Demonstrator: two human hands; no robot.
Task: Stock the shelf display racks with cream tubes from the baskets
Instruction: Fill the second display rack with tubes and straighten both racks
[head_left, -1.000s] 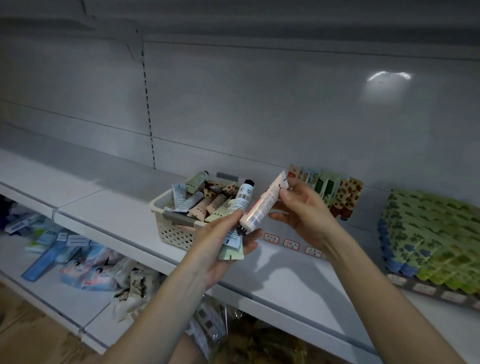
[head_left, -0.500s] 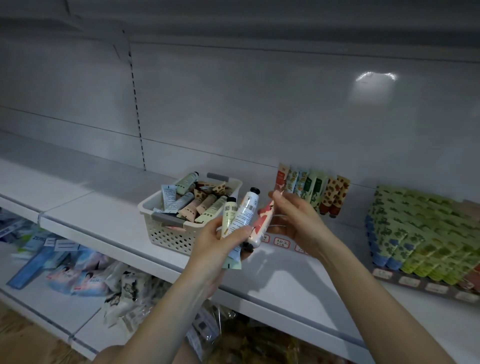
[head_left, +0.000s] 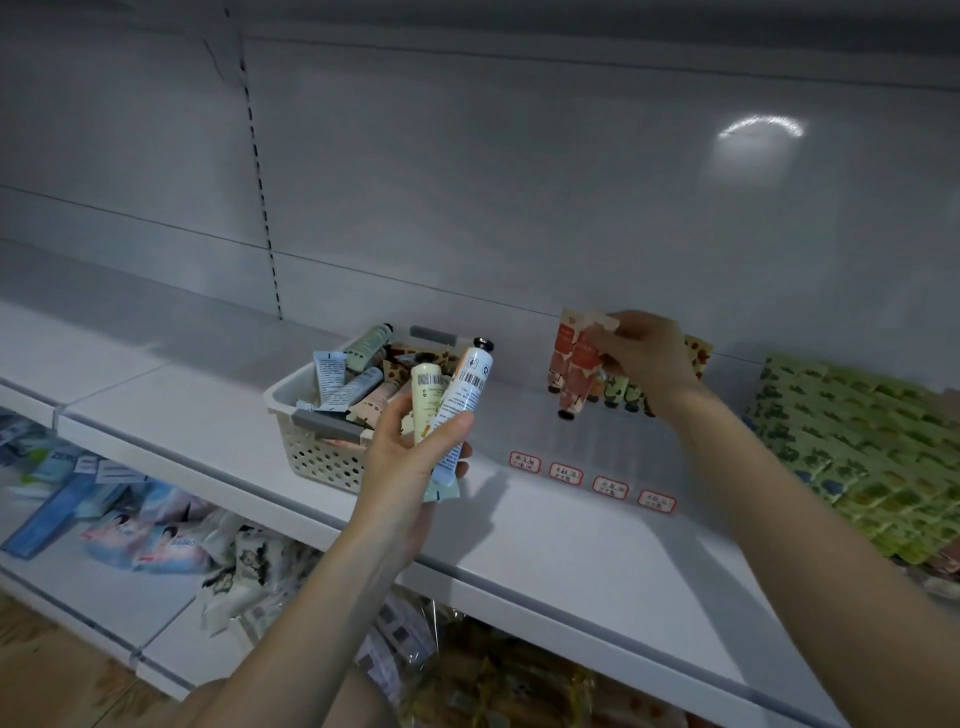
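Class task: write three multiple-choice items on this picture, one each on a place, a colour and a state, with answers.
1. Where is the basket? A on the floor; B on the white shelf; C hung on the wall.
2. What colour is the tube in the right hand? A orange-red; B blue; C black.
3. How is that tube held? A lying flat; B cap up; C cap down.
Answers: B, it stands on the shelf; A, its body shows orange-red; C, it is pinched by its flat end, dark cap pointing down.

Perforated plastic basket (head_left: 322, 457), smooth white shelf (head_left: 545, 540)
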